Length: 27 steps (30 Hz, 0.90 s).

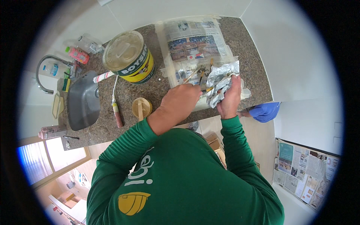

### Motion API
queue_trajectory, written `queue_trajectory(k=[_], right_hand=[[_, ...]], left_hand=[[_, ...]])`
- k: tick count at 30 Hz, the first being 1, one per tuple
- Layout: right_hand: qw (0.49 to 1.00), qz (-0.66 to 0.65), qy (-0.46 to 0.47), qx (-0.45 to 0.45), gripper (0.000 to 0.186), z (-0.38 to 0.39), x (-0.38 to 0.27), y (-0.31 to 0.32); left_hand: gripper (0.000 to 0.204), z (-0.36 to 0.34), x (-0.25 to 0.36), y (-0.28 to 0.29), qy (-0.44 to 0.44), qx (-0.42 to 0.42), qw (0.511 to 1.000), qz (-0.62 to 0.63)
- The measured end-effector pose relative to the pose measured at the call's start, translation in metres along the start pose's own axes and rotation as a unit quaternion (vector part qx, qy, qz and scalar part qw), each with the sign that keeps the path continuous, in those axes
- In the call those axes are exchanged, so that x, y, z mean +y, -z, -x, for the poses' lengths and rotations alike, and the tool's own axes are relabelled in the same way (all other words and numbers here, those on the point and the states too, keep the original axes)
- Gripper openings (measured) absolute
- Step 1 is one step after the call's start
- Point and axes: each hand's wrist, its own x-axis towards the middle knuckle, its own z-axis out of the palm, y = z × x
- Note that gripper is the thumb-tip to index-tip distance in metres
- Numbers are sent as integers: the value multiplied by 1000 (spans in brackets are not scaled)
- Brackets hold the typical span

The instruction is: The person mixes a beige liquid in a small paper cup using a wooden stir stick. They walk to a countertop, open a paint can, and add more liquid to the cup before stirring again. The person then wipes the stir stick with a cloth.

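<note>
Over the counter's front edge, my left hand (180, 98) is closed around a small paintbrush (207, 90), hiding most of its handle. The brush end reaches toward a crumpled piece of newspaper (221, 84) gripped in my right hand (230, 98); whether the bristles touch the paper I cannot tell. Beneath both hands, taped newspaper sheets (193, 39) cover part of the counter. Thin paintbrushes (192, 75) lie there just beyond my left hand. Left of that forearm stands an open tub (146, 106) of beige paste with a flat stick in it.
A large green and yellow paint bucket (129, 56) stands on the granite counter (155, 84). Near it are a small roller (117, 114), a sink (85, 108) with a curved faucet (41, 75), and several bottles. Blue cloth (264, 111) shows beyond the right edge.
</note>
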Motion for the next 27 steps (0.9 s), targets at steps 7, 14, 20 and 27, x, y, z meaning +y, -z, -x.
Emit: queue_trajectory(k=[7,14,20,27], right_hand=[[999,42,-9,-24,63,6,-3,12],[983,-165,-82,-17,52,3,-9,16],[936,-259,-184,-154,48,-3,-4,31],[949,-225,-184,-122,43,6,-2,15]], left_hand=[[14,-4,17,10,9,-61,992,-110],[13,7,8,8,-46,59,993,-96],[18,14,5,8,-157,98,976,-117],[17,18,13,20,-155,8,978,-142]])
